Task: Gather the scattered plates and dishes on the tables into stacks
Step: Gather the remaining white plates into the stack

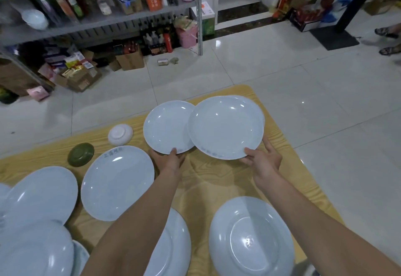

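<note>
The left grip [168,160] holds the near edge of a round white china plate [167,127] in the middle of the frame, and the right grip [263,160] holds a second round white plate [224,127] just right of it, its rim over the first. Both are at the top end of the yellow wood-look bench [217,180]; a white oval plate [117,183] lies lower left.

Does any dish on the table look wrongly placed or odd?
Yes. These lie upside down, foot rings up: the large white plate at the near right, the small white dish and the small green dish further left.
</note>
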`<state>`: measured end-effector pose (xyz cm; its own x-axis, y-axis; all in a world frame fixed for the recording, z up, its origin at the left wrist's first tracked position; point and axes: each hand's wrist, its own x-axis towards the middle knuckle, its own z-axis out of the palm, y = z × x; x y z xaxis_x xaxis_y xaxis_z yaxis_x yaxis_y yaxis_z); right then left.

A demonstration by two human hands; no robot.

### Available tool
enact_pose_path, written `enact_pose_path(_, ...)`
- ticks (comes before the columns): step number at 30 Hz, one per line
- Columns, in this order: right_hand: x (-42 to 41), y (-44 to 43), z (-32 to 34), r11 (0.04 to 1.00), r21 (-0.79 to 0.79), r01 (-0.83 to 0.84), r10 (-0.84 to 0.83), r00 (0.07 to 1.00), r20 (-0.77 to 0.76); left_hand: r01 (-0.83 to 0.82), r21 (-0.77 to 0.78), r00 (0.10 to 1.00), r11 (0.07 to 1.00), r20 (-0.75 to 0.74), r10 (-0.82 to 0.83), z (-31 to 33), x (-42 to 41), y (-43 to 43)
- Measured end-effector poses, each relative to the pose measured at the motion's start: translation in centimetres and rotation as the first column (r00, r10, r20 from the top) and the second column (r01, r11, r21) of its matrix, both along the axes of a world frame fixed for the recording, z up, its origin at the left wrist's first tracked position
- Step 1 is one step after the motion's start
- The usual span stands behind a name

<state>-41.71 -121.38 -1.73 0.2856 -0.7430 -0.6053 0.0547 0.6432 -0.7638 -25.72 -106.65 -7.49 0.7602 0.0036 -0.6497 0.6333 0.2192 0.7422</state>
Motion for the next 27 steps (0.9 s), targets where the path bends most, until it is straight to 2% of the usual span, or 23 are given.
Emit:
enact_pose_path(7, 0.7, 0.7, 0.4, 1.0, 0.002, -0.029, 0.029, 1.0, 0.013, -0.075, -0.109, 0.997, 0.991, -0.022, 0.073, -0.2, 0.6, 0.2)
enact_pose_path(14, -0.3, 2.0, 2.2, 0.997, -0.033, -0.073, 0.075, 0.996, 0.041, -0.055, -0.171, 0.998, 0.984, -0.008, 0.054, 0.4, -0.9, 2.5)
enact_pose_path(19, -2.3, 3.4, 4.8, 0.989, -0.065, -0.132, 0.138, 0.986, 0.096, 0.022, -0.232, 0.994, 0.972, 0.112, 0.004, 2.7, -4.0, 5.5)
enact_pose_path(27, -7.7, 6.3, 8.5, 0.96, -0.112, -0.256, 0.274, 0.939, 0.206, 0.08, -0.171, 0.971, 0.982, 0.236, -0.038, 7.0, -11.5, 11.4)
